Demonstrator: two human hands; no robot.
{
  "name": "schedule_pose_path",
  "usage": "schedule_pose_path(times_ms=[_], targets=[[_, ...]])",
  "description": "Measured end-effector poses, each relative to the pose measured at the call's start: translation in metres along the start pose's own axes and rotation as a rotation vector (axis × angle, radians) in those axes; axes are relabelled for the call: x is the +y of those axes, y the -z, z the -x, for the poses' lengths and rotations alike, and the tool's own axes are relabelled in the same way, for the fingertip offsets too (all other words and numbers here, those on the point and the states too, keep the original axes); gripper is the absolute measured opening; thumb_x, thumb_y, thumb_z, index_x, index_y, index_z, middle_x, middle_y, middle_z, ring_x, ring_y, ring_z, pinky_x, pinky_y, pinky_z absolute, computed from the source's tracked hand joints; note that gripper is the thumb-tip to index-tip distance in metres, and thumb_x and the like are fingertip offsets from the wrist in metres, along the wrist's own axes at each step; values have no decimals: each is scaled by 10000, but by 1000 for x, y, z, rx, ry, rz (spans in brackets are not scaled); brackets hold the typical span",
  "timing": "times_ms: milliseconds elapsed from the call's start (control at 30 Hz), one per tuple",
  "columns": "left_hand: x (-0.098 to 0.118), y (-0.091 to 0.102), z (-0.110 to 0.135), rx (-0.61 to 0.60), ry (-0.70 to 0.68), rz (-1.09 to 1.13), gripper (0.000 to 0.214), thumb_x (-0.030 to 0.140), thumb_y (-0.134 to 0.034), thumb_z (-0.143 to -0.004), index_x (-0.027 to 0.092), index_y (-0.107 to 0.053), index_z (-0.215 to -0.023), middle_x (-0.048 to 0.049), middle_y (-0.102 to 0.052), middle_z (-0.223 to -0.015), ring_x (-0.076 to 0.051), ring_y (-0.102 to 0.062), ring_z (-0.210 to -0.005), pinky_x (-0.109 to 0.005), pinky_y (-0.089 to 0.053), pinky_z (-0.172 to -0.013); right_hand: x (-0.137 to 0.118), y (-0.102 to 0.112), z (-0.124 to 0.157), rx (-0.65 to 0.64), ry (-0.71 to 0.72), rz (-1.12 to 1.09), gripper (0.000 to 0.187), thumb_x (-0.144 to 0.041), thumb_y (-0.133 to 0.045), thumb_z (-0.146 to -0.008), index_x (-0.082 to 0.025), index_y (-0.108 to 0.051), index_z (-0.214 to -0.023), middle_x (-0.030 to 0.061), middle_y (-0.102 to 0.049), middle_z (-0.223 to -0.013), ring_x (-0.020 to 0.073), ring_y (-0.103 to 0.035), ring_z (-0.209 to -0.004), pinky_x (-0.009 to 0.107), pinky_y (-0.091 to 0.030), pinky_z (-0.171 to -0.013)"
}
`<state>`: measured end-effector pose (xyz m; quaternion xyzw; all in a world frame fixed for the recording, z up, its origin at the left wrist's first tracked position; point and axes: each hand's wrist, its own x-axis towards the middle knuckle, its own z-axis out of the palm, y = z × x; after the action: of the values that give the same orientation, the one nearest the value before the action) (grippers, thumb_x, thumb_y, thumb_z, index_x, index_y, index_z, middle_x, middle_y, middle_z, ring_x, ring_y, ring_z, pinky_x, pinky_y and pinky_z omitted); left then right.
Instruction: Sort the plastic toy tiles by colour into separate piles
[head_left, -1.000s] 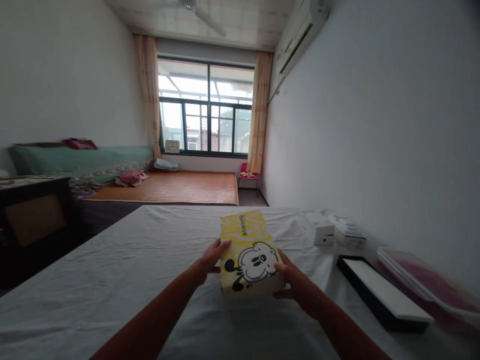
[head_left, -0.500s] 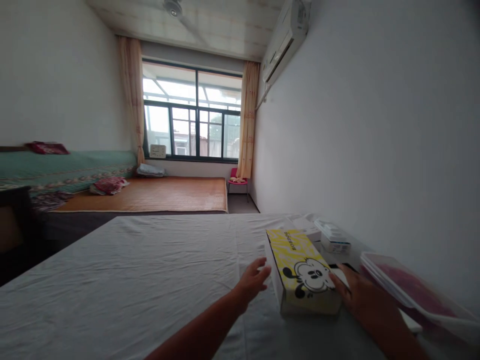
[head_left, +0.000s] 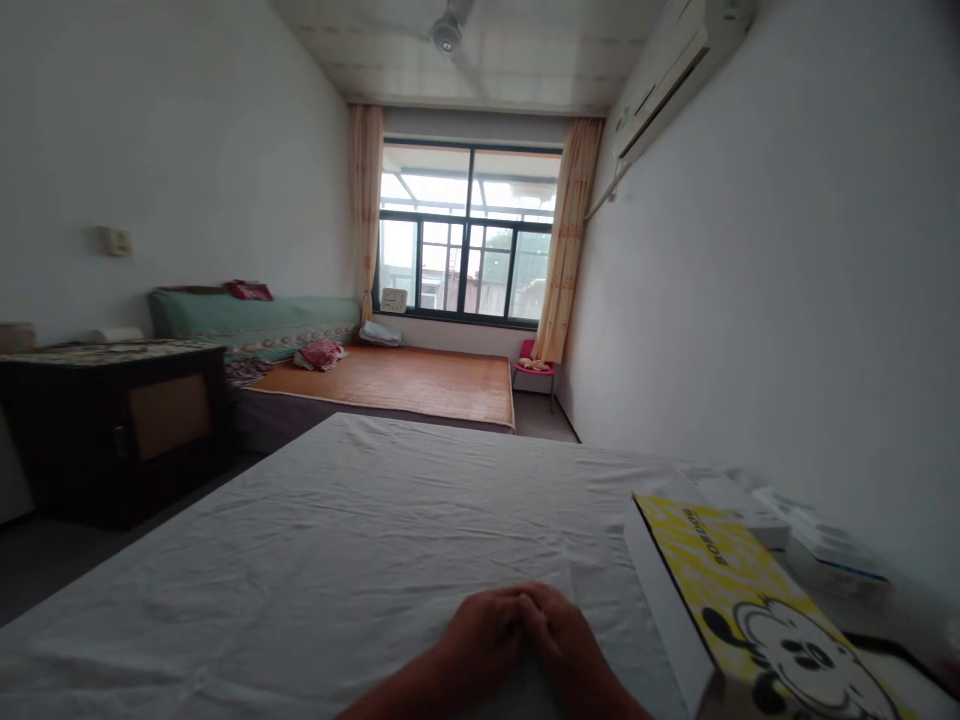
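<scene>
My left hand (head_left: pixel 480 632) and my right hand (head_left: pixel 561 630) are clasped together above the white-covered table (head_left: pixel 360 560), near its front. Their fingers are folded against each other, and no object shows in them. To the right of my hands, apart from them, lies a yellow and white cardboard box (head_left: pixel 739 585) with a black-and-white cartoon dog face on its lid. The lower end of that box runs out of the picture.
Behind the box are a small white box (head_left: pixel 757 515) and a clear plastic container (head_left: pixel 836 550) by the wall. A dark flat item (head_left: pixel 900 655) lies right of the box. Beyond the table stand a bed (head_left: pixel 420 380), a dark cabinet (head_left: pixel 112 440) and a pink chair (head_left: pixel 534 366).
My right hand has left the yellow box and met my left hand at the front of the table. Both have closed together. The view has turned left, so the box appears farther right.
</scene>
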<state>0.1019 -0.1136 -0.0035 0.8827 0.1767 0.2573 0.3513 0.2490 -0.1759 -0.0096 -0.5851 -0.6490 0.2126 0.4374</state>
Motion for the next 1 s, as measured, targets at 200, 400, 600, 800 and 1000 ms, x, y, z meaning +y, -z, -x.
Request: schedule_pose_path(times_ms=[200, 400, 600, 800, 1000], targets=[[-13, -10, -1, -42, -13, -64, 303, 128, -523, -750, 306, -721, -895, 12, -729, -912, -177, -665, -825, -234, -477, -759, 14, 12, -3, -36, -116, -65, 483, -587, -356, -875, -227, -656, -761, 25, -649, -722, 200, -586, -682, 291, -463, -624], [-19, -12, -2, -51, -43, -172, 241, 200, -515, -795, 285, -713, -902, 6, -734, -873, -170, -662, -780, -228, -473, -699, 17, 7, -4, -12, -134, 42, 464, -575, -388, -864, -208, -622, -705, 40, -654, -714, 208, -591, -713, 289, -463, -675], [-18, -11, 0, -82, -41, -244, 234, 249, -510, -805, 276, -703, -934, 11, -734, -899, -173, -664, -795, -221, -471, -674, 27, 2, -3, 15, -106, 157, 450, -539, -382, -879, -184, -612, -726, 33, -648, -700, 178, -585, -692, 241, -441, -649], [-21, -9, 0, -103, -41, -182, 237, 204, -513, -795, 237, -712, -918, -8, -735, -937, -167, -658, -828, -219, -468, -726, 30, -4, -7, 38, -67, 229, 401, -475, -392, -896, -178, -578, -702, 9, -605, -644, 151, -546, -633, 226, -403, -616], [-21, 0, 1, -72, -4, 37, 312, 105, -484, -757, 197, -736, -918, 11, -737, -852, -117, -637, -755, -174, -451, -702, 21, -4, -8, 54, -57, 227, 390, -439, -367, -912, -179, -554, -689, -8, -574, -615, 131, -511, -602, 220, -372, -597]])
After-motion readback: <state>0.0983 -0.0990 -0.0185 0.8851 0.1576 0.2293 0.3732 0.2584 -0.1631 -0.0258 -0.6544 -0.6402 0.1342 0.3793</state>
